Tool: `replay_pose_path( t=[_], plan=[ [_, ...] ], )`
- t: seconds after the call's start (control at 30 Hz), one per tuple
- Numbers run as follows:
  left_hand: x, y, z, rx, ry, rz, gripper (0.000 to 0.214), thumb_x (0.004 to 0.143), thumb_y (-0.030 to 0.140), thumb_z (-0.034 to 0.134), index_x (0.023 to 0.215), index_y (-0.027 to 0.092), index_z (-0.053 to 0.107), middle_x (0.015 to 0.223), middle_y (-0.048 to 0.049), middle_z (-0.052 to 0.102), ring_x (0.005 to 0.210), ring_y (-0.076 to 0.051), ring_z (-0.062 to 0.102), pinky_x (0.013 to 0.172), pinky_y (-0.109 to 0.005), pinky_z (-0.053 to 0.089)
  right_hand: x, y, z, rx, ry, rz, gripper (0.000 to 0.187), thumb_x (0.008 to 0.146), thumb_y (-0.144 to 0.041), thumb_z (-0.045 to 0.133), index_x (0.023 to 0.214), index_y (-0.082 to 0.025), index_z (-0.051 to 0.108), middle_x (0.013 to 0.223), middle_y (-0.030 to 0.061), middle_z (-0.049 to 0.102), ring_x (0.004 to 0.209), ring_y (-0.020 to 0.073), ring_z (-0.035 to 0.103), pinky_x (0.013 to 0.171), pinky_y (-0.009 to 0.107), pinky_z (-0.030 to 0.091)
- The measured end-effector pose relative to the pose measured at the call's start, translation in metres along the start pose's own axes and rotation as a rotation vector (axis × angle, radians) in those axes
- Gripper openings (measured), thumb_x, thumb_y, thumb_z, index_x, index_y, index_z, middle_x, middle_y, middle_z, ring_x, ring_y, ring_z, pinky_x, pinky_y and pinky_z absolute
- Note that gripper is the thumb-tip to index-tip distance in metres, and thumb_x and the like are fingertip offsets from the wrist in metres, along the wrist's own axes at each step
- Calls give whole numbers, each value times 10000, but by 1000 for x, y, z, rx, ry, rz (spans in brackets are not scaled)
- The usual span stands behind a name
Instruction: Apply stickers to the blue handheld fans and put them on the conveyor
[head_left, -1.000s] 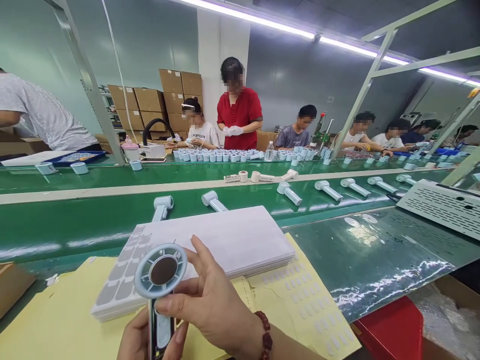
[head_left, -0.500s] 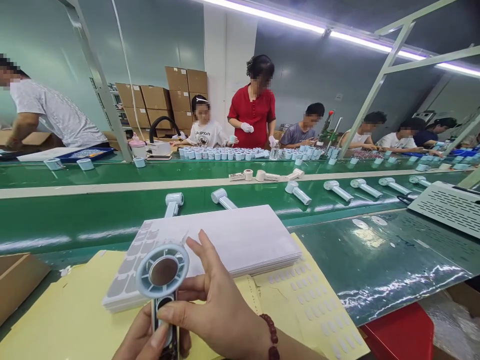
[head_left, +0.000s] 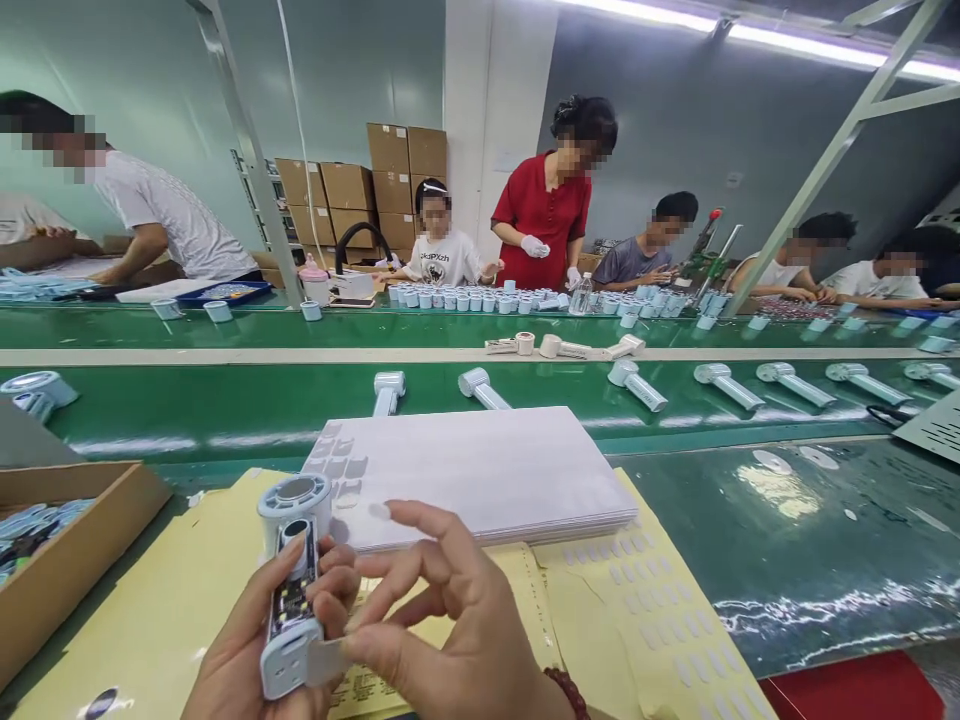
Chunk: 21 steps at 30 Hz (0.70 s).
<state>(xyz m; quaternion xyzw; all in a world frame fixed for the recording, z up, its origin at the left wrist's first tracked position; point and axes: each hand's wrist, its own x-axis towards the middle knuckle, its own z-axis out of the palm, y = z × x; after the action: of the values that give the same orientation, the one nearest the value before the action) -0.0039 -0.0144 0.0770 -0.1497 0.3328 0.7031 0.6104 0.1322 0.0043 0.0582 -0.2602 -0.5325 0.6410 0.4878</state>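
Observation:
My left hand [head_left: 259, 640] is wrapped round the handle of a light-blue handheld fan [head_left: 296, 500], its round head tilted up and away from me. A circuit board shows in the open side of the handle. At the handle's base, my right hand [head_left: 457, 620] pinches a small greyish sticker [head_left: 324, 660] between thumb and finger, its far end against the base. Behind both hands lies a stack of white sticker sheets [head_left: 487, 480], with grey sticker shapes at its left end. Under it, yellow backing paper [head_left: 592, 620] carries rows of small pale stickers.
On the green conveyor belt [head_left: 555, 395] beyond lie several light-blue fans [head_left: 637, 385]. A cardboard box [head_left: 82, 560] of parts stands at the left. A vented grey case [head_left: 934, 430] sits at the right. Co-workers [head_left: 540, 210] work across the belt beside rows of light-blue cups [head_left: 465, 298].
The fan has tipped so that its handle base and circuit board show. My right hand has moved from beside the fan head down to the base with the sticker. The view has swung left.

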Motion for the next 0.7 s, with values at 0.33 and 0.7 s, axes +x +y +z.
replay_pose_path(
  t=[0.33, 0.7],
  plan=[
    [-9, -6, 15, -110, 87, -17, 271, 1011, 215, 429, 925, 116, 667, 683, -22, 654, 484, -101, 650, 517, -149, 572, 7, 0, 18, 57, -19, 39, 636, 630, -243, 911, 1212, -219, 656, 758, 1, 741, 1177, 275, 669, 925, 354, 604],
    [-10, -8, 14, 55, 25, 83, 255, 1007, 178, 427, 863, 152, 636, 745, -14, 655, 553, -66, 656, 577, -125, 575, 8, 0, 18, 34, -29, 66, 630, 635, -231, 893, 1212, -218, 642, 785, 9, 743, 1155, 266, 678, 948, 356, 590]
  ],
)
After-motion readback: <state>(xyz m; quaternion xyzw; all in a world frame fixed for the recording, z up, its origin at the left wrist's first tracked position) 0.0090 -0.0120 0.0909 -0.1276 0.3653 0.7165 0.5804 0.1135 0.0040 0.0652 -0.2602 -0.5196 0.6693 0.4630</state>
